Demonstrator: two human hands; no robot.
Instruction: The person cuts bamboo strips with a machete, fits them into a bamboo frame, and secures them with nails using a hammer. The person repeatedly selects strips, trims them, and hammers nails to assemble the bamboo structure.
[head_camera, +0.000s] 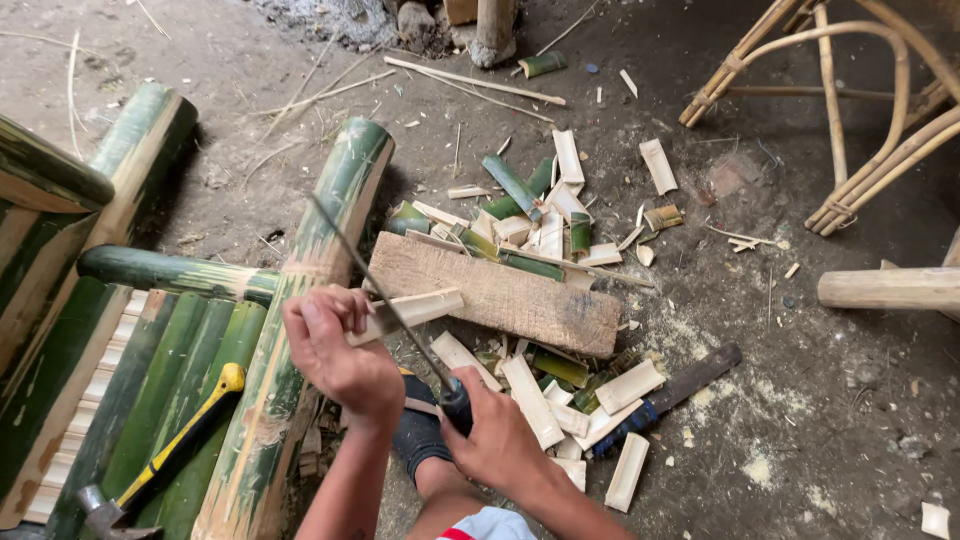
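Observation:
My left hand grips a split strip of pale bamboo and holds it against the side rail of a green bamboo frame. My right hand is closed on the dark handle of a thin-bladed saw, whose blade slants up and to the left across the strip. My foot in a dark sandal is below both hands.
A rough wooden board lies among several bamboo offcuts. A yellow-handled hammer rests on the frame's slats. A dark-handled tool lies on the dirt floor. Rattan chair legs stand at upper right, a log at right.

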